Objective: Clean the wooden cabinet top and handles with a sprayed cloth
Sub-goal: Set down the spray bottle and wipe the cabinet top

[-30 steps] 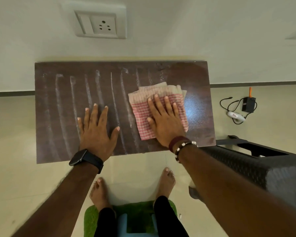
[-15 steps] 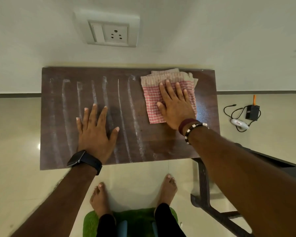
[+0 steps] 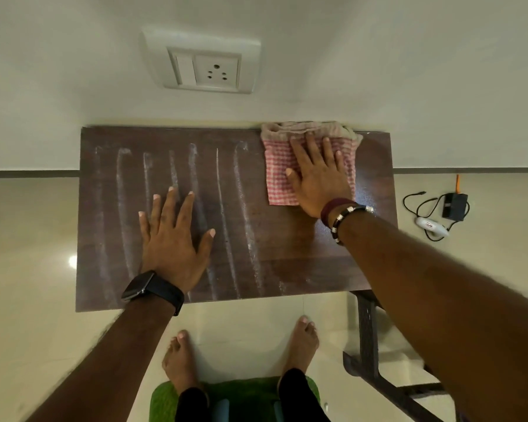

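Left hand flat, fingers spread, right hand flat, arm stretched forward; both palms down

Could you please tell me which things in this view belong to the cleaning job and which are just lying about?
Part of the job:
checked cloth, under the flat right hand
wooden cabinet top, streaked
left hand, flat on the top

Just lying about:
black adapter with cable on the floor
white device beside it
wall socket
green mat
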